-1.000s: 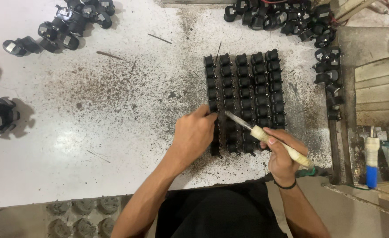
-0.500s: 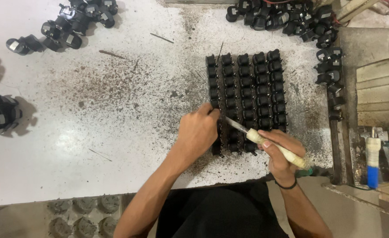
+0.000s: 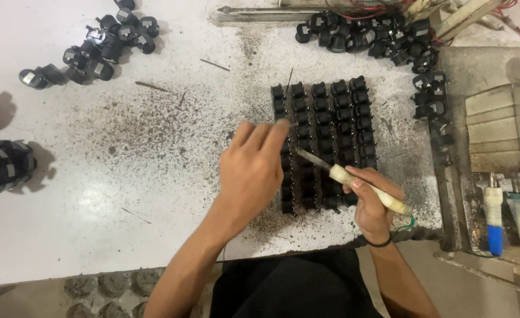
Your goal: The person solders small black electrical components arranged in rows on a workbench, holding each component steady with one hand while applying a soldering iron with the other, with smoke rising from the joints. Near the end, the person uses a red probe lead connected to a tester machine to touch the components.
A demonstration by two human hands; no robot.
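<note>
Several rows of small black parts (image 3: 336,126) stand in a tight block on the white worktable (image 3: 124,194). My left hand (image 3: 251,171) lies flat against the block's left column, fingers together, pressing on the parts. My right hand (image 3: 372,206) grips the pale handle of a thin metal tool (image 3: 354,179). The tool's tip points up-left into the block's lower rows, close to my left fingers.
Loose black parts lie in piles at the top left (image 3: 101,47) and top right (image 3: 378,35), with another cluster at the left edge (image 3: 1,165). A grey tray (image 3: 501,135) at the right holds wooden blocks and tools with blue and white handles (image 3: 494,221). Dark specks cover the table.
My left hand has flattened and slid up along the block's left column. My right hand and the tool have shifted slightly, with the tip staying in the lower rows.
</note>
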